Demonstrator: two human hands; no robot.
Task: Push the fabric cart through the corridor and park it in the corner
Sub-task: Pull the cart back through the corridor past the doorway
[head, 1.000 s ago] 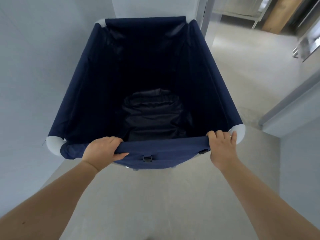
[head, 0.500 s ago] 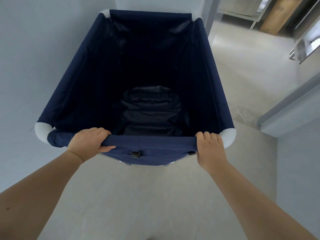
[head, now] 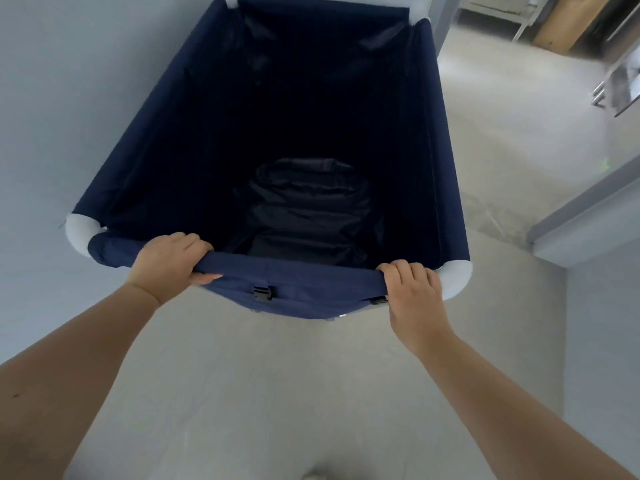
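The navy fabric cart (head: 440,140) fills the middle of the view, with white padded corners. Its near rim runs between my hands. My left hand (head: 166,263) is shut on the rim's left part, thumb under the fabric. My right hand (head: 412,291) is shut on the rim next to the near right corner. A dark folded bag (head: 308,209) lies at the cart's bottom. A black buckle (head: 262,292) hangs on the near outer panel. The cart's left side runs close along a pale wall (head: 69,116), and its far end is near a white wall at the top edge.
Concrete floor (head: 519,150) opens to the right of the cart. A grey wall corner with a baseboard (head: 581,220) juts in at the right. Metal furniture legs (head: 613,91) and a wooden board (head: 561,22) stand at the far right.
The cart has rolled forward and leftward, nearer to the left wall and the far wall. Both hands keep their hold on the near rim.
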